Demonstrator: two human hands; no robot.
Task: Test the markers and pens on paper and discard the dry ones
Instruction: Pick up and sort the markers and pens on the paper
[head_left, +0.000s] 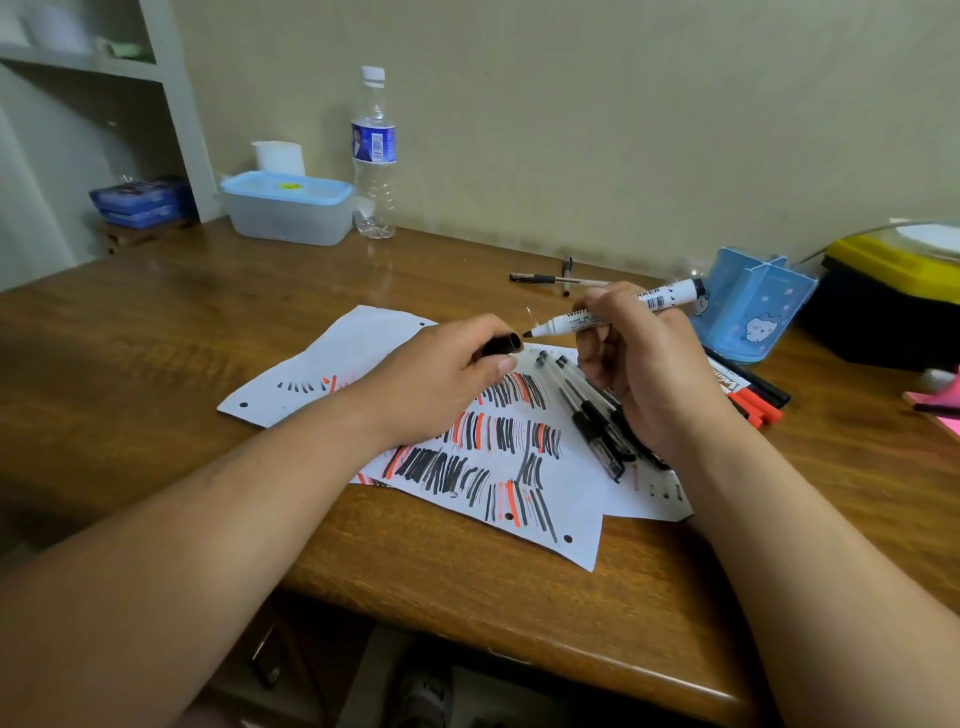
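Observation:
My right hand (644, 364) grips a white whiteboard marker (675, 294) with a black tip that points left. My left hand (441, 379) holds its black cap (501, 344), the open end a finger's width from the tip. Both hover over white paper (571, 525) covered with black and red strokes. Several black pens (592, 415) lie on the paper beneath my right hand. Red and black markers (753, 397) lie to the right of that hand.
A blue pen holder (753, 306) stands at the right beside a black and yellow box (893, 291). Two pens (550, 279) lie near the wall. A water bottle (373, 156) and a lidded plastic container (288, 208) stand at the back left of the wooden desk (156, 322).

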